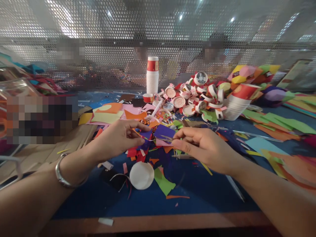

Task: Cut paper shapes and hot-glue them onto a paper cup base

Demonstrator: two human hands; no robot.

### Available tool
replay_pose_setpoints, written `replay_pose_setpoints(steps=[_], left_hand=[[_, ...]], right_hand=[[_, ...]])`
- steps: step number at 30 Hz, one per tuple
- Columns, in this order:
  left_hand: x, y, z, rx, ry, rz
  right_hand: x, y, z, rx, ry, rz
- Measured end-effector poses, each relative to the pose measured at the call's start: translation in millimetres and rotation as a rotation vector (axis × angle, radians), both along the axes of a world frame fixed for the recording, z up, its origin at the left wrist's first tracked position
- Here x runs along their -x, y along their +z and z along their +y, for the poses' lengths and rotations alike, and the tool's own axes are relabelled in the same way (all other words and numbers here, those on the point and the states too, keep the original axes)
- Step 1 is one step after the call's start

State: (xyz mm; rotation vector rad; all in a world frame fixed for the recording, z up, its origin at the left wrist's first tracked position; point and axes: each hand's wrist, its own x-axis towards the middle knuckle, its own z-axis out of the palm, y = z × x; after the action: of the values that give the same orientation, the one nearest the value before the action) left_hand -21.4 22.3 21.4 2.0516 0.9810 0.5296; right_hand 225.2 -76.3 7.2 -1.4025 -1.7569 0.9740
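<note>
Pinching a purple paper piece (163, 132) above the table's (202, 194) middle, left hand (118, 138) and right hand (204, 148) both clamp it; cutting looks midway, scraps (138, 154) scattered, white disc (141, 175) lying bare.

A blue table (209, 194) with a wooden front edge carries paper scraps. Just below the left fingertips (140, 140) lies a white paper disc (141, 175), a green scrap (164, 183) beside it. Far beyond the fingers stands a cup stack (152, 76), with cut cup rims (195, 97) heaped to its right.
</note>
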Motion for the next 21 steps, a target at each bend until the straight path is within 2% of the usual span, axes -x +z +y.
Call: replay_pose_setpoints(steps=[4,7,10,16,21], left_hand=[[1.6,-0.7,6.9,-0.139,0.072,-0.017],[1.3,-2.1,9.8,-0.091,0.136,-0.109],[1.1,-4.4,10.6,-0.021,0.120,-0.217],[-0.7,-5.8,7.4,0.042,0.127,-0.255],[-3.1,-3.0,2.2,0.079,0.154,-0.287]], right_hand=[[-3.2,-3.7,-0.4,-0.071,-0.035,-0.096],[-5.6,-6.1,0.1,-0.103,-0.050,-0.133],[-7.0,-7.6,0.6,-0.122,-0.066,-0.153],[-9.8,-5.5,-0.1,-0.201,-0.079,-0.140],[-10.7,3.8,-14.9,-0.202,-0.109,-0.432]])
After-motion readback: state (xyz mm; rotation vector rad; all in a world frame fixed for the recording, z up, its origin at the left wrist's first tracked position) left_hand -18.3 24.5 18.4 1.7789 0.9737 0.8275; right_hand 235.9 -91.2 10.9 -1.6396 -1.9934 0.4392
